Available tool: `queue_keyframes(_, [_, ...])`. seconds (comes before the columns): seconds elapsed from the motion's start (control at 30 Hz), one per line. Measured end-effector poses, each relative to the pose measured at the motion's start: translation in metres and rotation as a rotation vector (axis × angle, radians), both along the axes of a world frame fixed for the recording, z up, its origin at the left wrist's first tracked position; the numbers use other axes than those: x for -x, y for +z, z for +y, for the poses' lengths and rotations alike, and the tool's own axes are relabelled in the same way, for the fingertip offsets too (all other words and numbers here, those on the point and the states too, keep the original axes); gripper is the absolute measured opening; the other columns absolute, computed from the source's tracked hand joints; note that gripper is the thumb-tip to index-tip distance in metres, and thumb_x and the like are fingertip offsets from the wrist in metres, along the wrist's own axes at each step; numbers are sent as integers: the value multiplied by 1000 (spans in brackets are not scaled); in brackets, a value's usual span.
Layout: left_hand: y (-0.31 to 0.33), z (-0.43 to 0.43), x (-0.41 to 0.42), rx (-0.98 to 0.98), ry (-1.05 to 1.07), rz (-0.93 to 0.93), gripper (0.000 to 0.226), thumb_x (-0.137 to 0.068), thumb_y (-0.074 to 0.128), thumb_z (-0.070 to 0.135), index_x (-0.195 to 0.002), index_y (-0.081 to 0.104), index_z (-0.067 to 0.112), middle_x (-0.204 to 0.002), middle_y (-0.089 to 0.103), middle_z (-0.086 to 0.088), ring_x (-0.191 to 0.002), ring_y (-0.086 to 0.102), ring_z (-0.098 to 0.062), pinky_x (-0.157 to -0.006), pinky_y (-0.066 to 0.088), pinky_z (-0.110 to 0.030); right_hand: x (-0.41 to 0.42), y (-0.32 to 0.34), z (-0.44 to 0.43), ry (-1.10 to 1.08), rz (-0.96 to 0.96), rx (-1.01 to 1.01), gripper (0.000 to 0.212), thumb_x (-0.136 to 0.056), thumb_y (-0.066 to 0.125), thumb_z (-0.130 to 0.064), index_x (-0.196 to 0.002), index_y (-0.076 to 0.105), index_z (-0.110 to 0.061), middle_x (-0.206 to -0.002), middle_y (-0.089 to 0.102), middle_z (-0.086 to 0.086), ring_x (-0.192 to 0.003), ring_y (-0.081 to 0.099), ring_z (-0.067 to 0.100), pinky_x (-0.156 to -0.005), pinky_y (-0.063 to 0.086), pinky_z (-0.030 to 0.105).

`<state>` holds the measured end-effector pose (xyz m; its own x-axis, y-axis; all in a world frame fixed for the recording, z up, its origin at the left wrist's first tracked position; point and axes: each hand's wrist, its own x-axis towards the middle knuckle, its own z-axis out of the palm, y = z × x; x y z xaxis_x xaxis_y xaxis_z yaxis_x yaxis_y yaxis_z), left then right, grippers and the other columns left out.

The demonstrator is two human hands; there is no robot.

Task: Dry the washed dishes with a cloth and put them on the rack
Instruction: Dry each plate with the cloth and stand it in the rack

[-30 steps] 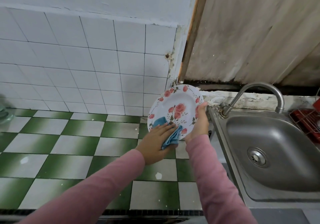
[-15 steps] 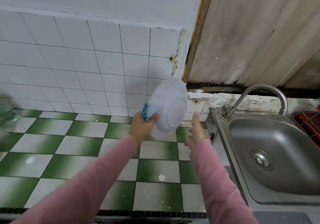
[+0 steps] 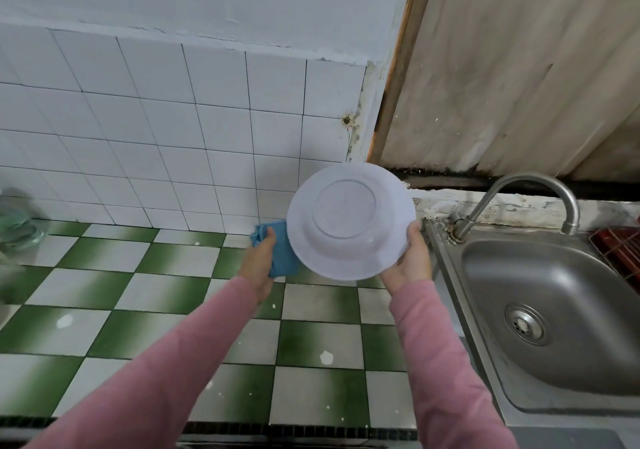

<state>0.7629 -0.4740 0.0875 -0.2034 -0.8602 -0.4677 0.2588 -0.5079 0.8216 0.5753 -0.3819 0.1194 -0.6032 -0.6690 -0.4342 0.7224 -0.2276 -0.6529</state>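
Plate (image 3: 349, 221): underside toward you, rigid, prob slick + breakable; keep your grip on rim.
R hand (image 3: 410, 261): holds plate rim.
L hand (image 3: 258, 265): clutches blue cloth (image 3: 282, 254).

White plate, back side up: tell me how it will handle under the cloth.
The white plate looks stiff: it holds its round shape, held at the rim by the right hand. Its glossy back may be slippery. Probably breakable if dropped on the tiled counter.
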Motion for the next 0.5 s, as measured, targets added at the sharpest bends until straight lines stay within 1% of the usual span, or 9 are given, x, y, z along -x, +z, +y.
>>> queue_keyframes(0.07, [2,1,5,56,94,-129,41,-99,47,48,-123,46,16,-116,59,-13,-108,57,-31,-96,51,-46,-4,9,3,28,71,-35,35,-102,49,-44,-125,61,-22,-110,73,2,-100,66,22,-82,54,39])
queue_keyframes(0.13, [12,10,12,212,86,-255,42,-100,42,50,-125,45,16,-121,55,-12,-115,52,-31,-95,46,-41,-16,14,4,84,205,-109,28,-101,50,-45,-119,61,-27,-114,69,-2,-101,64,20,-80,53,36])
queue_keyframes(0.17, [16,14,17,325,51,-277,47,-101,40,49,-131,46,14,-125,55,-14,-120,51,-34,-98,46,-43,-24,15,3,118,282,-136,29,-100,50,-46,-119,62,-28,-114,68,-4,-104,63,21,-86,53,38])
queue_keyframes(0.23, [22,20,28,572,-87,-254,58,-100,39,51,-143,42,12,-139,51,-21,-130,45,-42,-108,41,-55,-44,15,-4,169,350,-146,34,-99,53,-45,-122,66,-22,-120,69,2,-112,63,27,-100,50,46])
queue_keyframes(0.27, [23,24,35,710,-187,-237,60,-99,39,52,-147,39,16,-148,44,-17,-138,38,-39,-114,34,-55,-54,15,-8,188,354,-132,35,-100,52,-42,-121,67,-18,-120,69,6,-113,63,29,-102,50,49])
queue_keyframes(0.3, [21,27,42,866,-286,-271,59,-99,38,52,-150,35,22,-157,33,-5,-147,25,-29,-120,22,-50,-62,17,-12,210,356,-112,34,-102,49,-38,-120,68,-15,-119,70,10,-112,65,30,-100,52,48])
queue_keyframes(0.37, [20,27,52,1134,-389,-477,60,-99,29,53,-154,23,31,-162,15,16,-151,-1,-8,-123,-2,-35,-69,18,-17,222,355,-75,33,-105,44,-31,-118,69,-13,-112,72,11,-106,67,26,-94,56,39])
queue_keyframes(0.43, [22,20,55,1185,-379,-553,61,-99,20,51,-155,20,26,-162,16,12,-151,-1,-7,-123,-5,-31,-69,19,-15,211,357,-43,32,-106,43,-29,-113,70,-13,-108,73,10,-104,67,24,-93,56,36])
queue_keyframes(0.5, [27,3,54,1073,-331,-536,57,-103,20,40,-154,26,16,-161,25,0,-151,13,-15,-125,7,-38,-70,19,-12,226,373,-30,33,-106,42,-31,-110,70,-13,-112,72,12,-107,66,28,-96,54,41])
